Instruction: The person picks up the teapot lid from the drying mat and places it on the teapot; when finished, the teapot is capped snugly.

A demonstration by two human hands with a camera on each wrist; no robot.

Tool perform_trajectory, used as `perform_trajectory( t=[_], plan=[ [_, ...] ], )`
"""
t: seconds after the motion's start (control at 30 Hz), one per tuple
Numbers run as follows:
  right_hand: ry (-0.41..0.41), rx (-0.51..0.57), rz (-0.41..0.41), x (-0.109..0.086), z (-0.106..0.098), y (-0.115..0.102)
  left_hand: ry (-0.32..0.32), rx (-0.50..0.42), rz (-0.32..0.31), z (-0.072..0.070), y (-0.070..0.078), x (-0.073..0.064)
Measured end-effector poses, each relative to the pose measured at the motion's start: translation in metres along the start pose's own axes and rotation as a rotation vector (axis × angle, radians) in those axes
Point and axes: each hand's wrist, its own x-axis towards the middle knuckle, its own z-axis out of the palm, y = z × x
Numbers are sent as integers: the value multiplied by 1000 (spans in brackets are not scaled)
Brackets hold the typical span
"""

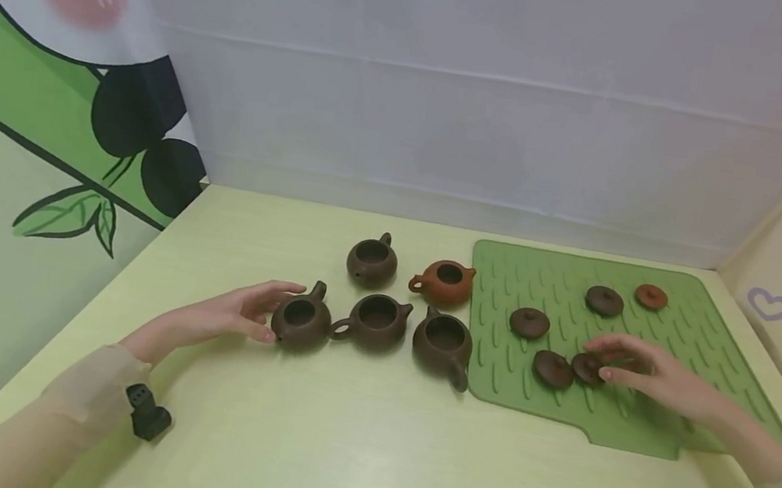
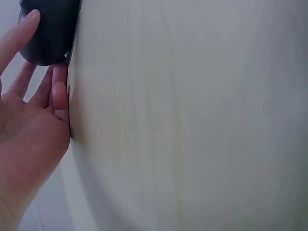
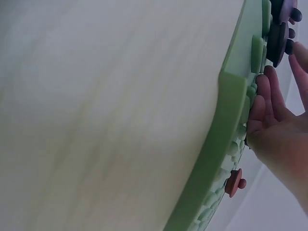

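My left hand [image 1: 237, 312] is around the left side of a dark brown lidless teapot [image 1: 304, 323], thumb in front and fingers behind. In the left wrist view, the thumb tip rests against that teapot [image 2: 50, 33]. More open-topped teapots stand beside it: a dark one [image 1: 377, 325] in the middle, another [image 1: 442, 345] to its right, a dark one [image 1: 371, 264] behind and a reddish-brown one [image 1: 447, 284]. On the green mat [image 1: 493, 373], my right hand [image 1: 648, 373] holds a small dark teapot lid [image 1: 585, 369] at its edge, between thumb and fingers.
Another dark lid [image 1: 553, 370] lies right beside the held one. Farther back on the mat are two dark lids [image 1: 529, 322] [image 1: 604, 300] and a reddish lid [image 1: 651, 296]. A pale wall [image 1: 479, 140] rises behind the light wooden table [image 1: 349, 453].
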Motion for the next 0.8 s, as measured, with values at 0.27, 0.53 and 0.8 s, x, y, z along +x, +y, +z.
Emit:
perform_trajectory(
  t=[0.27, 0.53, 0.8],
  plan=[
    [-10, -23, 29, 5, -1, -1, 10, 26, -3, -1, -3, 0],
    [-33, -10, 40, 4, -3, 4, -14, 6, 24, -2, -7, 3],
    [4, -32, 81, 10, -6, -2, -16, -6, 13, -2, -7, 6]
  ],
)
